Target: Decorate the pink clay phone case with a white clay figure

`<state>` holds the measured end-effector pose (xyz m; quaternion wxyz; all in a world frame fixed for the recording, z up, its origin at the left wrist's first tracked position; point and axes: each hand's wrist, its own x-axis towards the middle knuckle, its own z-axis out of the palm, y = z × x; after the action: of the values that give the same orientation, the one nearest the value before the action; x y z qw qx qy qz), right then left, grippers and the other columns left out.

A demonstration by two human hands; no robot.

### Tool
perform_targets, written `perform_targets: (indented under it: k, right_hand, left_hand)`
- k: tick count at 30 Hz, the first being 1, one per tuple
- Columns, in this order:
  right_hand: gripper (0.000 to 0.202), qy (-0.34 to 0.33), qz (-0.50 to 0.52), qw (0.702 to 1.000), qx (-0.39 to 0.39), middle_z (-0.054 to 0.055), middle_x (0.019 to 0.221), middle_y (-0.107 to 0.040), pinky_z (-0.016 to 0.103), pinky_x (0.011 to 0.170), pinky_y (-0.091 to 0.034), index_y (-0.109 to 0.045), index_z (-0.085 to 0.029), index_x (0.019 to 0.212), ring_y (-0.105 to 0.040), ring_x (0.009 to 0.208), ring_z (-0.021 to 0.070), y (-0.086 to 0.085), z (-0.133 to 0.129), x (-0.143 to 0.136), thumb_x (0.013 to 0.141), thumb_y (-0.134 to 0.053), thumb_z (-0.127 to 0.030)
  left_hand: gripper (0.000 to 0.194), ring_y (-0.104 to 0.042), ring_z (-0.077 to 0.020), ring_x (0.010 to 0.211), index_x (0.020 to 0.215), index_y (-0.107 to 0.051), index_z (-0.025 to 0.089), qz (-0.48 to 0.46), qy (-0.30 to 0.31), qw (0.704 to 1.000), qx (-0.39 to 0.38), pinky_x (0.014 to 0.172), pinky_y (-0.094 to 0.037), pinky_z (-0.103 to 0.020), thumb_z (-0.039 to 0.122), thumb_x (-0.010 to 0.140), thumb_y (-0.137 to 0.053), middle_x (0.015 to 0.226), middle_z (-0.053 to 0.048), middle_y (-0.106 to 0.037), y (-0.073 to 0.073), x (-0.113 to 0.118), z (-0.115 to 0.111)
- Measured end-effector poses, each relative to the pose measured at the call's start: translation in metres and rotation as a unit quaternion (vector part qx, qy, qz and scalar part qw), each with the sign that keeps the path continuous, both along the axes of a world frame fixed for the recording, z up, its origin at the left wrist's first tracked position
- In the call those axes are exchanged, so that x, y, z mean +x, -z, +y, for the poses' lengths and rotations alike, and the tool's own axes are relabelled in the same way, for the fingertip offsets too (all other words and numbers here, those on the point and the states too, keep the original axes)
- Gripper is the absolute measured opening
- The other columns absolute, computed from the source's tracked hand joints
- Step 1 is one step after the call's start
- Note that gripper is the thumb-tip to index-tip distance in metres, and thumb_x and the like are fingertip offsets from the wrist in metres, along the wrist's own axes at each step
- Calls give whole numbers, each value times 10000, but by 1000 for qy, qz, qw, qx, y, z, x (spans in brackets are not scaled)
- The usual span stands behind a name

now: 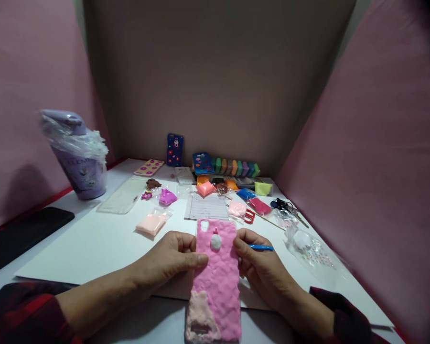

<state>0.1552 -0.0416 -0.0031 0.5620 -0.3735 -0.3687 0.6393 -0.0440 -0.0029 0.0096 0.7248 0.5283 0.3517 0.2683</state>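
Observation:
A phone case covered in bumpy pink clay is held upright near the front edge of the white board. Its lower left corner carries paler peach clay, and a white oval piece with a small dark pink bit on top sits near its upper end. My left hand pinches the case's left edge, thumb on the clay. On the right edge, my right hand grips it between thumb and fingers. A blue tool sticks out beside my right hand; whether the fingers hold it is unclear.
Bags of clay, such as peach and purple, lie beyond my hands near a paper sheet. Red scissors, keys and a bead bag are right. Left stand a clear case, wrapped tumbler and black phone.

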Motion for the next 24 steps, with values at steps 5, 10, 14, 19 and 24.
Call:
perform_targets:
  k: [5,10,14,19,24]
  right_hand:
    - [279,2,-1,1000,0,-34,573,-544,165,445,-336,-574,-145,679,-446,472,51,-1,0,0,717,-767,-343]
    - [299,6,-5,1000,-1,-40,548,-543,158,432,-325,-567,-145,665,-433,448,45,0,0,0,694,-783,-349]
    - [312,7,-10,1000,-2,-42,533,-545,151,414,-297,-570,-143,663,-416,429,39,0,0,1,675,-794,-360]
    - [307,6,-5,1000,2,-38,531,-543,154,427,-308,-582,-143,665,-415,443,43,-2,-1,0,675,-794,-365]
    - [298,-2,-2,1000,1,-33,545,-553,153,433,-317,-592,-145,694,-446,457,49,0,-1,1,682,-793,-365]
  left_hand:
    - [405,-563,-153,586,744,-677,123,-31,5,999,-29,572,-411,-249,449,552,-823,594,-18,-615,-7,4,-2]
    - [395,-515,-120,542,695,-646,131,-46,-11,998,-31,548,-382,-232,476,582,-801,572,1,-565,-6,3,-1]
    - [382,-545,-148,587,702,-650,131,-19,-24,999,-28,544,-384,-236,473,604,-787,595,-18,-583,-1,2,1]
    - [377,-571,-160,622,675,-656,135,-63,-18,997,-38,610,-433,-257,460,567,-814,613,-27,-604,-2,5,-1]
    - [380,-582,-163,573,762,-685,138,-76,-18,995,-58,599,-457,-275,457,593,-804,549,-8,-593,-12,6,-4]
